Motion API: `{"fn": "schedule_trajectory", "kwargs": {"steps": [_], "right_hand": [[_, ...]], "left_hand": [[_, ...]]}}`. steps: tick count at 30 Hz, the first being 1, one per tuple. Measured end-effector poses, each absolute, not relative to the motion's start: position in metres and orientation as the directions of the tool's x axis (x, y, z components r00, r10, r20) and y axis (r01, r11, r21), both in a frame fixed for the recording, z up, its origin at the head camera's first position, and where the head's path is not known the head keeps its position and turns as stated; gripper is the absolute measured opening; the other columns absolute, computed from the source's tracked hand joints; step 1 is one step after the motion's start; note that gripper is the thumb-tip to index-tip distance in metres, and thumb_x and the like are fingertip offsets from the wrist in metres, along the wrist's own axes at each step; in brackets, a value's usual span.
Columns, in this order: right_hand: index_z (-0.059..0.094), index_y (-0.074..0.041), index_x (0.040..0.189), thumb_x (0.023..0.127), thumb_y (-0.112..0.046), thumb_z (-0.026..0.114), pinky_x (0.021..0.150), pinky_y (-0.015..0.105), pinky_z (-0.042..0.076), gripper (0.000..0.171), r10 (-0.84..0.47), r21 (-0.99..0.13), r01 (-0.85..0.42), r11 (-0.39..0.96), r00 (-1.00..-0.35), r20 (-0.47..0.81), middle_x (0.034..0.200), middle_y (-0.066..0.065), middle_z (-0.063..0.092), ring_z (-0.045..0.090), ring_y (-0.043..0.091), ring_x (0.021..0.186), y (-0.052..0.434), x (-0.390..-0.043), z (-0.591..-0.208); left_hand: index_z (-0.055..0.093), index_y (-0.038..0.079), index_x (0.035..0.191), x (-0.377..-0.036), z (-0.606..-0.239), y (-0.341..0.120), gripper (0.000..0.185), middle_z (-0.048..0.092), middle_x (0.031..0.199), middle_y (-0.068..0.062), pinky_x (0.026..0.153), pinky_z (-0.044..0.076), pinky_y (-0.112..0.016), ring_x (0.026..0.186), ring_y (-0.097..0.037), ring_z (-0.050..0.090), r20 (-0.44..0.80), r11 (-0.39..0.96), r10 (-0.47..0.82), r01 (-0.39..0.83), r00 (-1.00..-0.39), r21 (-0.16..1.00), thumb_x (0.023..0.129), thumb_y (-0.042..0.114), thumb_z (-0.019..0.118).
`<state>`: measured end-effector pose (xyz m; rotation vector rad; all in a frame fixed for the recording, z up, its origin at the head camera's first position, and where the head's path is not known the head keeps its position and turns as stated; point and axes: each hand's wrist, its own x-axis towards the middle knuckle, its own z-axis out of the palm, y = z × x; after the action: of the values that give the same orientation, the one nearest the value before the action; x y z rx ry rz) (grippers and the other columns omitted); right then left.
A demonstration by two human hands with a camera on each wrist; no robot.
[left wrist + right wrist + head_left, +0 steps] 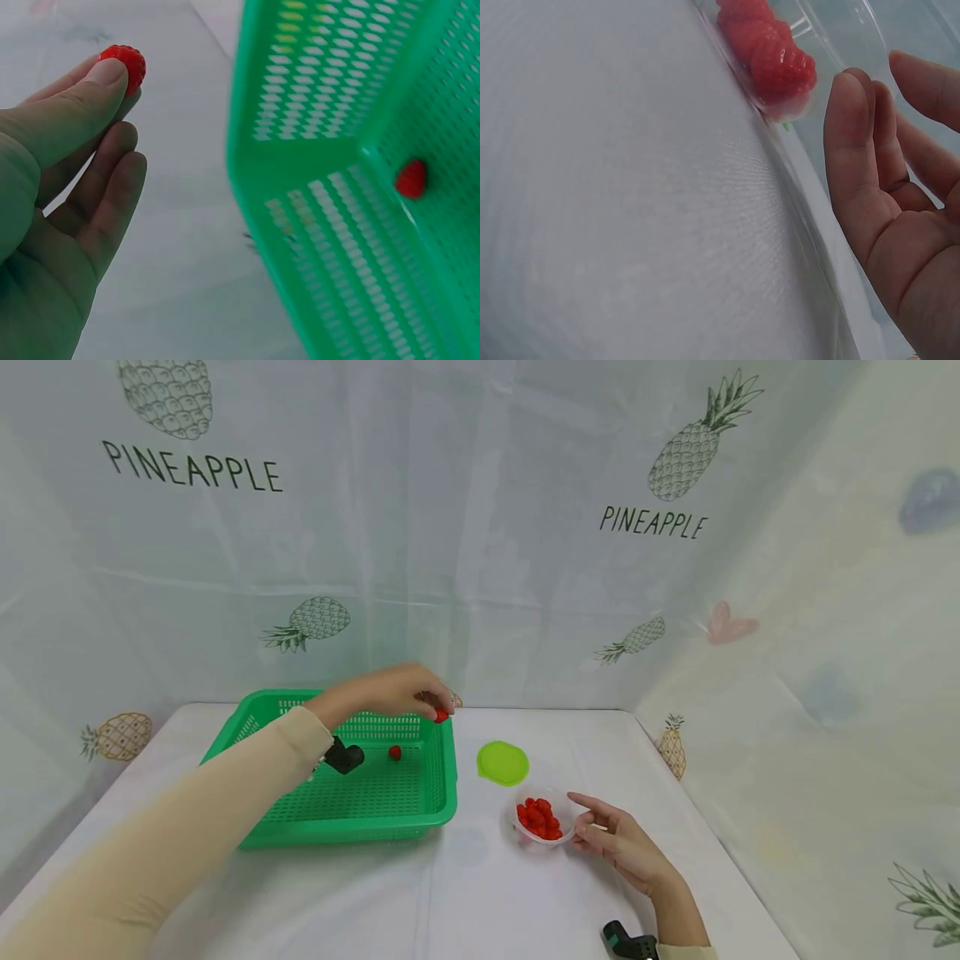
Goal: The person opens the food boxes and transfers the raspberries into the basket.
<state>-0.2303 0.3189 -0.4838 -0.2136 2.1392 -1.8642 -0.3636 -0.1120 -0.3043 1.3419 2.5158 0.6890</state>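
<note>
— In the left hand (408,689)?
— Gripping a red berry (131,64) between thumb and fingertips, with the green basket (442,770) below and alongside.
— Inside the basket?
— One loose berry (395,752), lower than that hand and on its near side.
— At the right hand (618,843)?
— Relaxed, with fingers lightly bent. Just to its left, a clear bowl (564,810) of red berries (538,817); touching or not, impossible to tell. Ahead and left, a lime-green lid (503,763) on the table (480,893).
</note>
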Motion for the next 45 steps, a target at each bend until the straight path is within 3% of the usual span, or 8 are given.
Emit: {"fn": "schedule_trajectory", "kwargs": {"steps": [15, 21, 37, 45], "right_hand": [[0.035, 0.002, 0.162, 0.105, -0.010, 0.066, 0.098, 0.032, 0.059, 0.066, -0.296, -0.988, 0.094, 0.125, -0.947, -0.127, 0.113, 0.008, 0.055, 0.069, 0.018, 0.104, 0.320, -0.228, -0.483], [0.033, 0.003, 0.163, 0.105, -0.012, 0.067, 0.097, 0.032, 0.059, 0.068, -0.297, -0.987, 0.088, 0.138, -0.946, -0.126, 0.113, 0.009, 0.056, 0.070, 0.021, 0.104, 0.318, -0.229, -0.481], [0.034, 0.001, 0.163, 0.105, -0.012, 0.066, 0.096, 0.031, 0.059, 0.068, -0.288, -0.984, 0.107, 0.146, -0.946, -0.146, 0.113, 0.008, 0.057, 0.070, 0.023, 0.103, 0.318, -0.228, -0.482], [0.034, 0.001, 0.163, 0.105, -0.013, 0.067, 0.097, 0.031, 0.059, 0.068, -0.291, -0.984, 0.096, 0.151, -0.947, -0.138, 0.113, 0.009, 0.057, 0.070, 0.023, 0.104, 0.318, -0.229, -0.481]], "left_hand": [[0.076, 0.010, 0.125, -0.387, -0.343, -0.160, 0.025, 0.074, 0.123, -0.005, 0.099, 0.058, -0.041, 0.115, -0.024, 0.071, -0.034, 0.587, 0.762, 0.667, -0.647, 0.458, 0.101, 0.004, 0.071], [0.076, 0.008, 0.125, -0.393, -0.361, -0.173, 0.025, 0.076, 0.117, -0.005, 0.094, 0.059, -0.041, 0.109, -0.024, 0.072, -0.057, 0.614, 0.751, 0.666, -0.657, 0.424, 0.100, 0.004, 0.071], [0.076, 0.003, 0.123, -0.405, -0.406, -0.181, 0.025, 0.074, 0.112, -0.005, 0.089, 0.060, -0.042, 0.104, -0.022, 0.069, -0.132, 0.698, 0.688, 0.601, -0.714, 0.389, 0.099, 0.004, 0.073], [0.077, 0.005, 0.121, -0.400, -0.407, -0.176, 0.023, 0.076, 0.114, -0.009, 0.088, 0.060, -0.041, 0.106, -0.026, 0.071, -0.147, 0.714, 0.674, 0.587, -0.724, 0.381, 0.099, 0.002, 0.073]]}}
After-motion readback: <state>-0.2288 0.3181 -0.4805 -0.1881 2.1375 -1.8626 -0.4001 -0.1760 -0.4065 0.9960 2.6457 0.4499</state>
